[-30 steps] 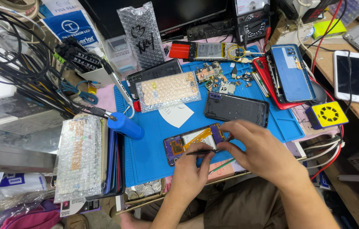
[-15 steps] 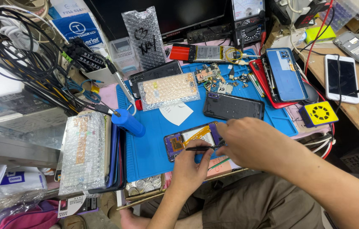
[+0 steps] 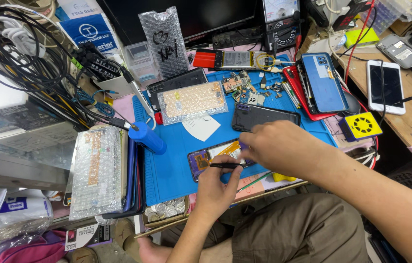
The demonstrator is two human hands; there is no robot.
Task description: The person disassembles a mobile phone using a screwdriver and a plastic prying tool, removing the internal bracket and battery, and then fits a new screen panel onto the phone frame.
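Observation:
An opened purple phone point(image 3: 205, 159) with an orange flex cable inside lies on the blue work mat point(image 3: 172, 151). My left hand point(image 3: 220, 182) pinches a thin black tool point(image 3: 223, 165) laid across the phone's lower edge. My right hand point(image 3: 283, 146) reaches in from the right and rests its fingers on the phone's right half, hiding that part. Just beyond my right hand lies a dark phone back cover point(image 3: 259, 116).
A blue cylindrical tool point(image 3: 146, 138) with a cable lies left on the mat. Bubble-wrapped parts point(image 3: 98, 170) sit at left, a wrapped screen point(image 3: 191, 101) behind. A blue phone point(image 3: 322, 83), small loose parts point(image 3: 245, 85), a yellow fan block point(image 3: 361, 125) and a white phone point(image 3: 386, 86) sit right.
The view has shifted slightly. My right hand has slid a little further left over the opened phone; my left hand keeps the black tool at the phone's edge.

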